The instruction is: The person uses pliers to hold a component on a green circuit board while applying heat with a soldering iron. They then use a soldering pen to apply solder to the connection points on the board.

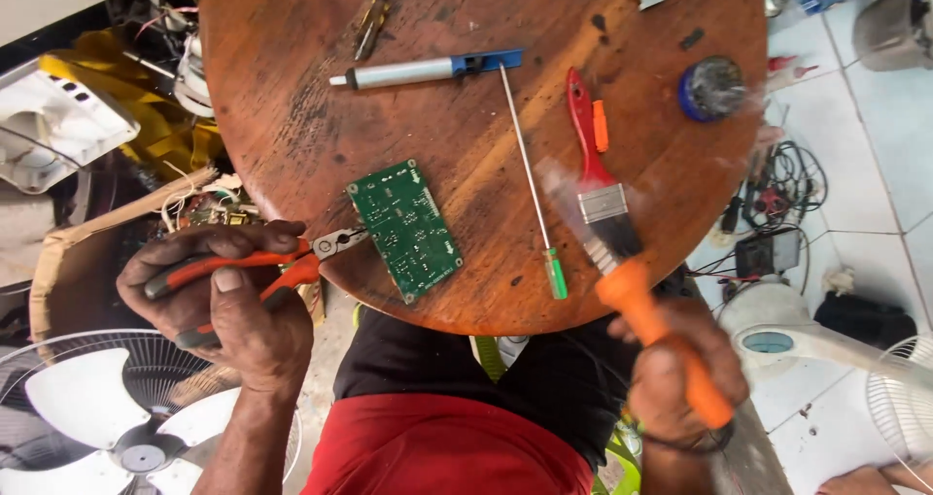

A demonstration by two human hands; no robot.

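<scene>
My left hand (228, 301) grips red-handled pliers (262, 262), jaws touching the green circuit board (405, 228) lying rightward on the surface (292, 87). My right hand (680, 383) holds an orange handle (661, 335), blurred, probably a brush.

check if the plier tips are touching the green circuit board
Touching: the head view shows the pliers, held in the left hand, with their tips meeting the left edge of the green circuit board.

pliers (262, 267) in left hand (228, 306), circuit board (405, 228)

Both hands (228, 301) (680, 383) in closed grip
</scene>
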